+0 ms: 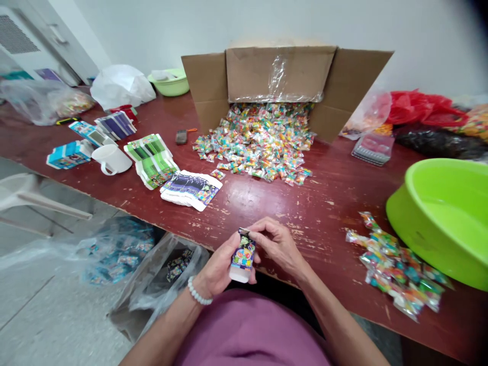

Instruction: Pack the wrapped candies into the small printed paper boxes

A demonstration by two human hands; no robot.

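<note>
My left hand (217,267) grips a small purple printed box (242,256) upright at the near table edge, a white bead bracelet on that wrist. My right hand (275,244) pinches the box's top flap with thumb and fingers closed. A heap of small colourful wrapped candies (257,140) spills from a cardboard carton (282,76) lying on its side at the far middle. A smaller candy pile (396,267) lies to my right. Flat purple box blanks (190,189) sit just beyond my hands on the left.
A lime green basin (446,213) stands at the right. Green box blanks (152,160), a white mug (111,159), blue boxes (68,155) and plastic bags (122,86) fill the left of the red table (267,203). Bags of filled boxes (114,249) lie on the floor.
</note>
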